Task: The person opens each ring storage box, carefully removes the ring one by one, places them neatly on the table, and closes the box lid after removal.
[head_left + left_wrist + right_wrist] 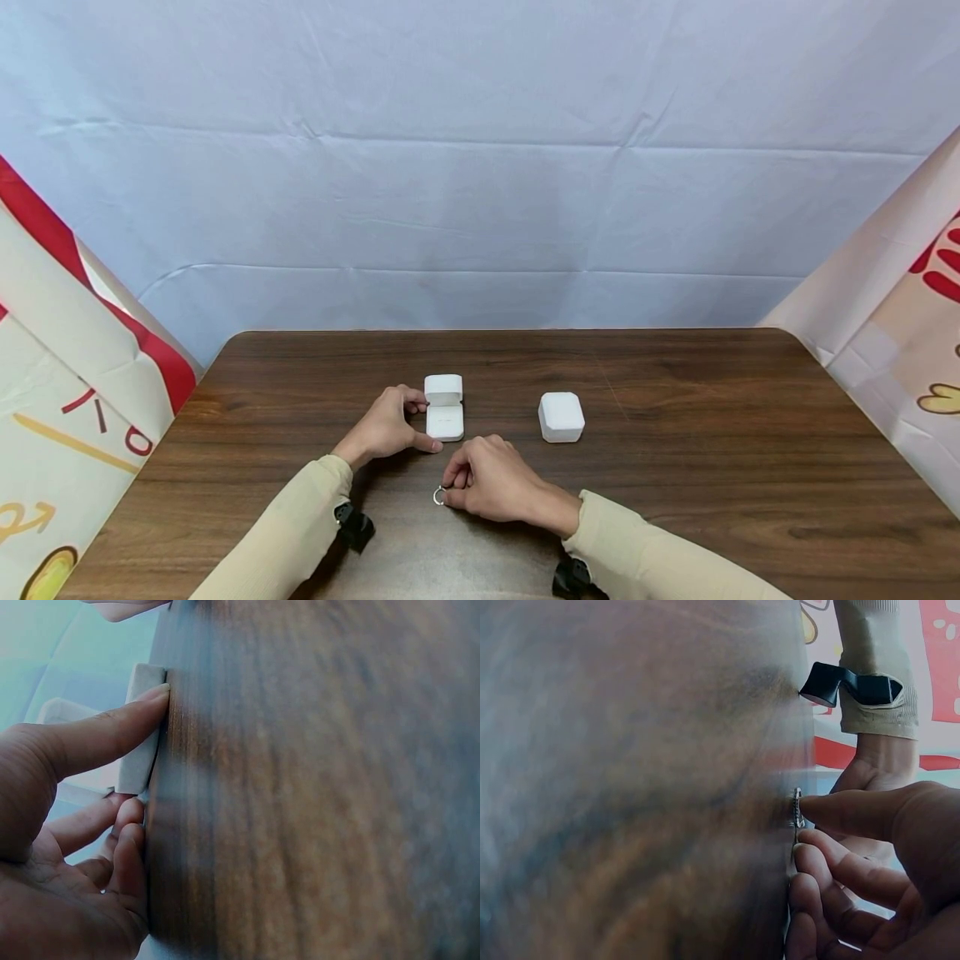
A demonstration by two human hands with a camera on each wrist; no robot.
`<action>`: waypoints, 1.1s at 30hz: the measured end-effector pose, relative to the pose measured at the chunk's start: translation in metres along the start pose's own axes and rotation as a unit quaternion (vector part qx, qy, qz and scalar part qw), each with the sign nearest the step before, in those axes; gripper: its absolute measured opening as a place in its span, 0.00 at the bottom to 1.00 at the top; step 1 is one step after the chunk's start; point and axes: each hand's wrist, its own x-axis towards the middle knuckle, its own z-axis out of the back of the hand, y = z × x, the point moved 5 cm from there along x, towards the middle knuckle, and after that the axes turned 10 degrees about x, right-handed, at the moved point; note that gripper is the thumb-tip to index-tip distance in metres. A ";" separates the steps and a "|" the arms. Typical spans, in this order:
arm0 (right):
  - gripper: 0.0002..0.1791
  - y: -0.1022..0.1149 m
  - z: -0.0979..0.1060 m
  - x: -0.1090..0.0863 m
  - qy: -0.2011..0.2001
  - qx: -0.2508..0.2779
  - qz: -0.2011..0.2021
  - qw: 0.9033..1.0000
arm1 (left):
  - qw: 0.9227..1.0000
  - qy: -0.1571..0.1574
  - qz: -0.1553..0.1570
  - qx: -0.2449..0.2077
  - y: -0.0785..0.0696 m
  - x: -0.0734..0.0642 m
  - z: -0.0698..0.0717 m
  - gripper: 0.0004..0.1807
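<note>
A small white ring box stands with its lid raised on the wooden table. My left hand holds it from the left side, the thumb along its front and the fingers at its side and back. In the left wrist view the thumb lies across the box's front edge. Nearer to me, a silver ring is at the table surface, its band textured in the right wrist view. My right hand pinches its edge between thumb and forefinger.
To the right of the ring box sits a second white box, its lid down. The brown wooden table ends at a pale cloth backdrop. Printed cloths hang at both sides.
</note>
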 end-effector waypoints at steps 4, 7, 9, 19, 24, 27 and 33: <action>0.07 0.000 0.000 0.000 0.002 0.003 0.000 1.000 | 1.000 0.002 -0.001 -0.001 0.000 0.000 0.000 0.33; 0.07 0.000 0.000 0.000 0.002 0.006 0.001 1.000 | 1.000 0.003 -0.001 0.000 0.000 0.001 0.000 0.33; 0.06 0.000 0.001 0.000 0.003 0.009 0.000 1.000 | 1.000 0.002 0.003 0.000 0.001 0.001 0.000 0.33; 0.05 0.000 0.007 -0.001 -0.001 0.015 0.001 1.000 | 1.000 0.001 0.002 0.001 0.001 0.002 -0.001 0.32; 0.06 0.000 0.010 -0.001 -0.005 0.014 0.003 1.000 | 1.000 0.002 -0.001 0.002 0.000 0.002 -0.001 0.32; 0.06 0.001 0.013 -0.001 -0.007 0.010 0.005 1.000 | 1.000 0.003 -0.001 0.001 0.001 0.002 -0.001 0.32; 0.05 0.002 0.017 -0.001 -0.009 0.009 0.010 1.000 | 1.000 0.000 -0.003 0.001 0.001 0.002 0.000 0.32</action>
